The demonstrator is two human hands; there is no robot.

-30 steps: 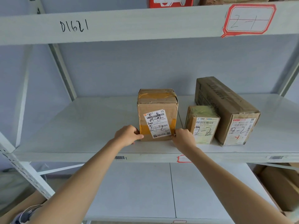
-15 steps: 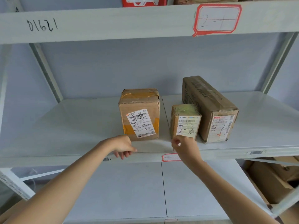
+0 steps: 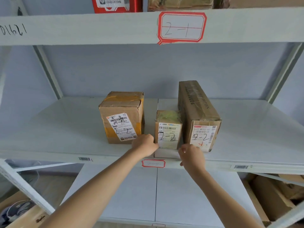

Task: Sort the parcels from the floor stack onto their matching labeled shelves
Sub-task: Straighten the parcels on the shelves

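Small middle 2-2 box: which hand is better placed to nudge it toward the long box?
Left. The left hand already touches the small box's left edge; the right hand sits toward the long box.

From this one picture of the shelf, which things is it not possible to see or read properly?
- Head view: the fingers of the left hand are hidden behind the hand at the small box.
- Right hand: its back hides whether the fingers hold anything.
- Red parcel on the top shelf: cut off by the upper edge.
- Red-framed label on the shelf edge: writing too faint.
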